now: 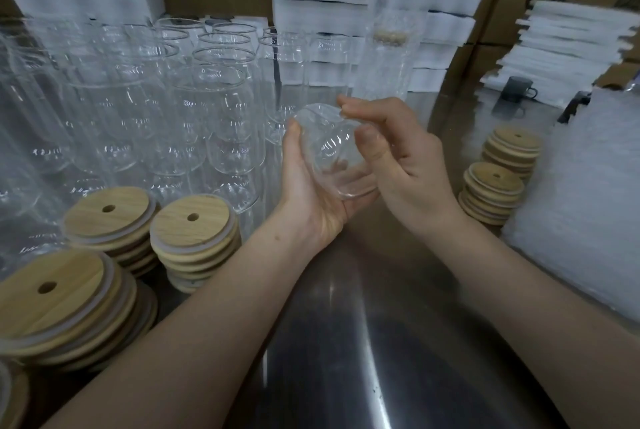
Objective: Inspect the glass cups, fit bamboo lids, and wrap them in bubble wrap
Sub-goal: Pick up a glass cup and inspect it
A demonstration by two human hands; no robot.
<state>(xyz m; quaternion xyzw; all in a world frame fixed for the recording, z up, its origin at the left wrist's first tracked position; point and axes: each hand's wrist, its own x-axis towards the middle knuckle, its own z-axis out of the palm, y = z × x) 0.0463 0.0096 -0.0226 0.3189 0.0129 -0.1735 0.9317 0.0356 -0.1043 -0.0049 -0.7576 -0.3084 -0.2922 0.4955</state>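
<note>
While I am looking through the head camera, I am seeing both hands holding one cup (332, 158) just above the table (363, 342). The cup is lying tipped on its side in the air, near the middle of the picture. The left hand (311, 200) is cradling it from below, with the fingers curled under the glass and the thumb pressing on its left side. The right hand (408, 169) is pinching it too: the first finger is touching the top edge and the thumb is resting on the right side. No lid is sitting on this cup, so I am guessing the hands are checking the glass.

Many more cups (207, 99) are standing in rows at the left, close to the held one. Stacks of lids (194, 221) are waiting at the front left. Other lids (495, 186) are stacked at the right, just beside the bubble wrap (588, 193). One wrapped cup (391, 58) seems to be standing at the back.

I am worrying about a few things. Glass is slippery, and the right hand is gripping with only two fingertips. If the left hand loosens during a turn, the cup could slip and hit the hard table. The rows are also very near, so a wide swing to the left could knock cups over. Clear glass is hiding small cracks, so a quick look could miss one.
</note>
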